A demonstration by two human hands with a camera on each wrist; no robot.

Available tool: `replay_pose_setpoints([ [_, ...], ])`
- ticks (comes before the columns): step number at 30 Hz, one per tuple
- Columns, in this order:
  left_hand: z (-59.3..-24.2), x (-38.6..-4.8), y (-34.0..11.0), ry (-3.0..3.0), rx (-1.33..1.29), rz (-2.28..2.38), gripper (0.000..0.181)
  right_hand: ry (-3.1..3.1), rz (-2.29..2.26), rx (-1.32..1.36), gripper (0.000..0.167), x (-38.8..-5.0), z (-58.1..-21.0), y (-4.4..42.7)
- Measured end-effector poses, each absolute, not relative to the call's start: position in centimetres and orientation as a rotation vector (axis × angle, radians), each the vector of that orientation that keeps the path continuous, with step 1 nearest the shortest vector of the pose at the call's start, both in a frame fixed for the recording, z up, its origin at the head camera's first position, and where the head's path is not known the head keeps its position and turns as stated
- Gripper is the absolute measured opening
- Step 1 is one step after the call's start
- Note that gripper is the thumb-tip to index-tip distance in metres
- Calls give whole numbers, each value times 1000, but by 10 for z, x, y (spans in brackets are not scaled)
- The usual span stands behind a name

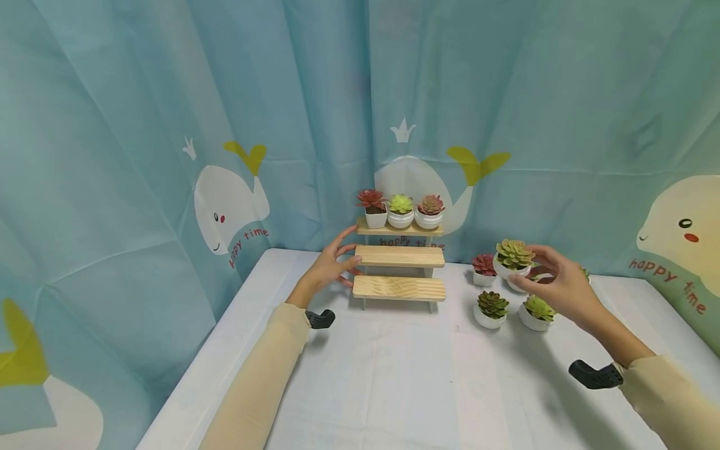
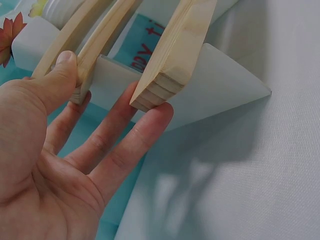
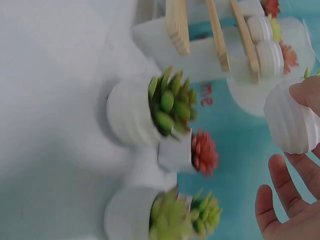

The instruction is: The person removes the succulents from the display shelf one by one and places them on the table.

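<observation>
Holding: right hand point(image 1: 570, 287) pinches a potted green succulent point(image 1: 513, 256) by its white ribbed pot, thumb one side, fingers the other.
Held succulent: in the air right of the stand, upright, off the table point(image 1: 405, 381).
Left hand point(image 1: 332, 265): grips the left end of the three-tier wooden stand point(image 1: 399, 287). Thumb on middle board, fingers spread at the board ends.
Top tier: three pots in a row. Red succulent point(image 1: 375, 212) in square pot at left, yellow-green succulent point(image 1: 401, 211) mid, pinkish succulent point(image 1: 430, 212) at right, last two in round pots.
Table right of stand: red succulent in square pot point(image 1: 484, 272) at back; dark green succulent point(image 1: 492, 309) and light green succulent point(image 1: 537, 312) in front, side by side. More greenery behind right hand, mostly hidden.
Wrists: dark device on each, cream sleeves.
Backdrop: blue curtain point(image 1: 315, 94), white whales, "happy time" print.
</observation>
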State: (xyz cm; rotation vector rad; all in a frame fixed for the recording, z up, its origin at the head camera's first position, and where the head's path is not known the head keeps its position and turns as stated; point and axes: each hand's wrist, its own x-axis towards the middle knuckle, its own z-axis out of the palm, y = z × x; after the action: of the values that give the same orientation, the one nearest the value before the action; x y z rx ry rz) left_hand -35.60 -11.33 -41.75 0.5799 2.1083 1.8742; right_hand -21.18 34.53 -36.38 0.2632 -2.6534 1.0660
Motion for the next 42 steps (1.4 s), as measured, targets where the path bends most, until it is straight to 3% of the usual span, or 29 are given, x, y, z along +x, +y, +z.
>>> replay_pose_setpoints([
  [21, -418, -357, -115, 2104, 591, 1870, 76, -2621, 1072, 11, 76, -177, -393, 414],
  [29, -419, -357, -114, 2104, 588, 1868, 76, -2544, 1198, -63, 55, -168, -413, 429],
  [42, -418, -357, -114, 2083, 594, 1879, 76, -2589, 1190, -282, 59, -164, -443, 452],
])
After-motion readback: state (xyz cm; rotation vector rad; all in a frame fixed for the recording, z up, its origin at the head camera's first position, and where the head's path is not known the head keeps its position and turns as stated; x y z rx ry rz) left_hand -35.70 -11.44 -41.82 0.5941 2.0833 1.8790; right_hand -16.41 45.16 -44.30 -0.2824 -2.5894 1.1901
